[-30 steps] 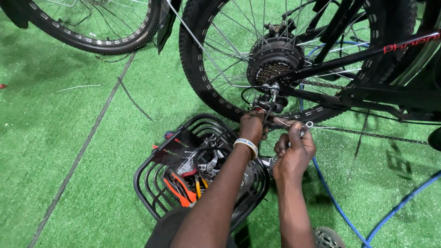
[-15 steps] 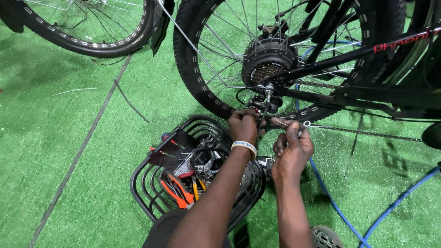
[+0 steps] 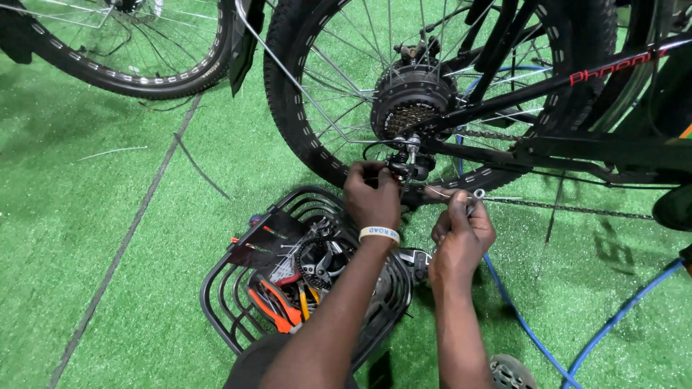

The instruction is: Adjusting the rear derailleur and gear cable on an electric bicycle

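Under the rear wheel hub, the left hand [image 3: 371, 198] grips the derailleur [image 3: 407, 167], seemingly to steady it, while the right hand [image 3: 461, 234] beside it pinches a thin cable [image 3: 497, 199] taut. Below both wrists sits a black wire basket [image 3: 238, 277] of tools.

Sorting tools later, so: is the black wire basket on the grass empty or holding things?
Holding things. The black wire basket contains orange-handled pliers and dark metal parts.
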